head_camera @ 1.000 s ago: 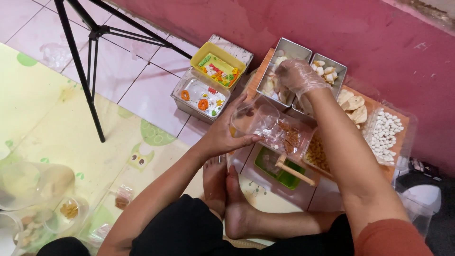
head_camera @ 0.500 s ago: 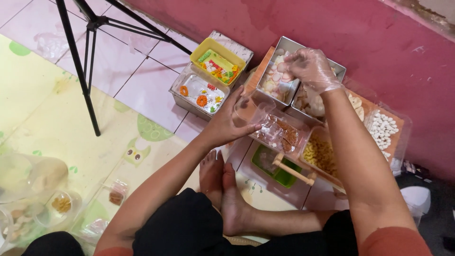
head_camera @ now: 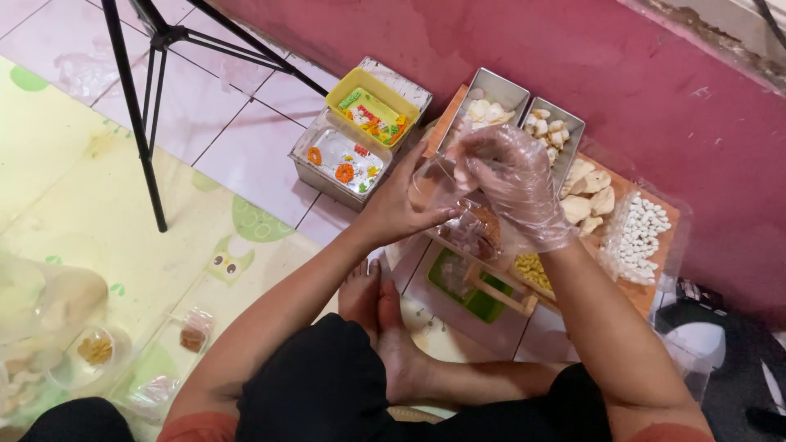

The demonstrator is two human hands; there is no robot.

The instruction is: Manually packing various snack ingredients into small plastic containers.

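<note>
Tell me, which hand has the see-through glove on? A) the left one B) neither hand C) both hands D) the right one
D: the right hand is wrapped in a crinkly clear glove, while the left hand, holding the clear cup, is bare.

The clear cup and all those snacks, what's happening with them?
A person sits on the floor, holding a clear plastic cup in the bare left hand. The gloved right hand is at the cup's mouth, its fingers bunched over it. Metal trays of crackers and a yellow tub of colourful bits sit by the pink wall.
</note>
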